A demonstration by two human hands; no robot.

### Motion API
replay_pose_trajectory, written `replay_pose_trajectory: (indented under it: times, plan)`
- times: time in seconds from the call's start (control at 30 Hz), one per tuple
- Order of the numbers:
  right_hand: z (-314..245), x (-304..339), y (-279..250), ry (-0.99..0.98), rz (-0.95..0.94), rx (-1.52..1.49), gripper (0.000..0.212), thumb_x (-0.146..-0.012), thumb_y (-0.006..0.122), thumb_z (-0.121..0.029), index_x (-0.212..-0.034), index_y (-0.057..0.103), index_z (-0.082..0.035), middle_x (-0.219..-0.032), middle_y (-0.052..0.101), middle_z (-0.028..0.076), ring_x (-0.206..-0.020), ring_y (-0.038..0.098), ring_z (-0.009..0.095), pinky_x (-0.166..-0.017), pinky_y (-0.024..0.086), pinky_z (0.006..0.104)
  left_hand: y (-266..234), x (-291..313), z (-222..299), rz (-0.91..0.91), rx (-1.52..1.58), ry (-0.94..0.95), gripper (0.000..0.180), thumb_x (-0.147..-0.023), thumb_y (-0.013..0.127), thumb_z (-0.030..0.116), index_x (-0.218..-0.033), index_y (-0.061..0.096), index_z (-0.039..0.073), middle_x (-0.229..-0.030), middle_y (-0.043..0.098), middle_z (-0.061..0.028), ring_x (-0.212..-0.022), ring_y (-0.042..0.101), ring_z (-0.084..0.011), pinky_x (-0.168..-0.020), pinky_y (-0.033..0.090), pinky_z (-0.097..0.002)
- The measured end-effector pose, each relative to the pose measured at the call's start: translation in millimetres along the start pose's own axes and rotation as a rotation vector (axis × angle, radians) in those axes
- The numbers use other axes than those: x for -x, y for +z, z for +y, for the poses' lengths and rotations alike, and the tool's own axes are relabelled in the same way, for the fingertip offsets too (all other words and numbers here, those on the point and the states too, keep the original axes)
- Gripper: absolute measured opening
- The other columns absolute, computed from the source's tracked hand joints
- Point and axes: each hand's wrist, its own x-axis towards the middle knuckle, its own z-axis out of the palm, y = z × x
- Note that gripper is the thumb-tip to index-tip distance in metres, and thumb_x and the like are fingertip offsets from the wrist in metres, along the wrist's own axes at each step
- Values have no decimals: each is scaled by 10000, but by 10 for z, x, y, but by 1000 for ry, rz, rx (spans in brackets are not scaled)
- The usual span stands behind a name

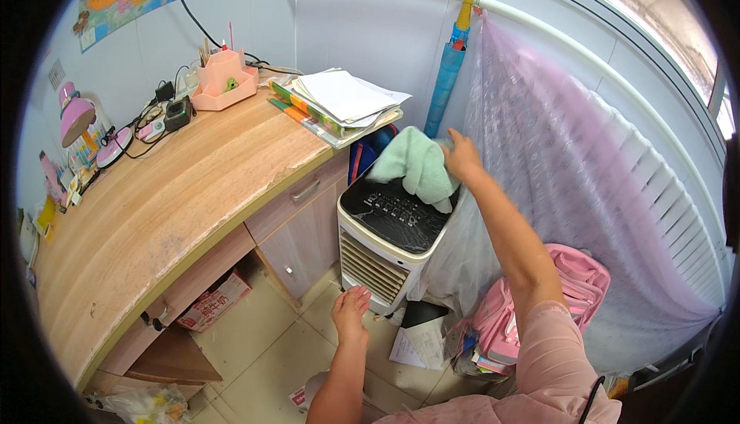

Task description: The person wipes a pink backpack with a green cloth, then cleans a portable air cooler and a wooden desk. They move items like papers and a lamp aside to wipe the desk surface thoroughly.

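Observation:
A pale green towel lies bunched over the back of the black top panel of a white air cooler. At the towel's right edge, my right hand is closed on it; the fingertips are partly hidden and a little blurred. My left hand hangs low in front of the cooler's louvred grille, its fingers loosely bent and apart from the thumb. Nothing lies in that hand, and it appears apart from the cooler.
The wooden desk at left carries stacked papers, a pink organizer and a pink lamp. Behind the cooler hangs a blue umbrella. A sheer purple curtain and a pink backpack are at right; papers lie on the floor.

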Motion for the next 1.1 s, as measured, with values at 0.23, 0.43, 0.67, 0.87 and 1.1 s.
replay_pose_trajectory:
  times: [0.23,0.43,0.67,0.87,1.1]
  plan:
    - [-290,730,662,-736,-496,165,574,-937,471,-475,-1316,503,-46,-1372,443,233,-1312,388,347,-1114,249,492,113,-28,-61,-57,-16,-33,249,-941,551,198,-1096,551,2,-1084,647,-148,-963,637,-246,-865,468,-352]
    - [182,312,665,-744,-85,173,326,-834,622,-243,-1015,660,26,-1047,635,193,-976,581,391,-882,463,427,83,8,10,-34,27,-31,258,-951,541,193,-1107,550,-12,-1102,635,-163,-984,633,-261,-877,476,-369]
    - [-84,27,390,-263,-169,-197,493,-821,621,-306,-1222,571,-25,-1325,470,243,-1199,470,416,-1012,389,428,87,-6,1,4,17,-64,248,-888,636,192,-1047,570,14,-1046,659,-143,-945,644,-248,-841,476,-352]
    - [-391,704,755,-845,-285,247,529,-772,658,-198,-1255,534,-23,-1429,363,246,-1305,365,415,-1077,331,460,29,-26,17,19,24,-51,250,-892,628,187,-1061,562,14,-1052,658,-146,-942,647,-251,-844,479,-356]
    - [-52,175,100,-427,128,-461,451,-890,425,24,-1323,505,-69,-1248,576,181,-1154,557,308,-1003,412,360,36,-45,-23,-14,50,-54,241,-924,586,202,-1070,560,12,-1077,650,-154,-963,639,-255,-856,479,-360]
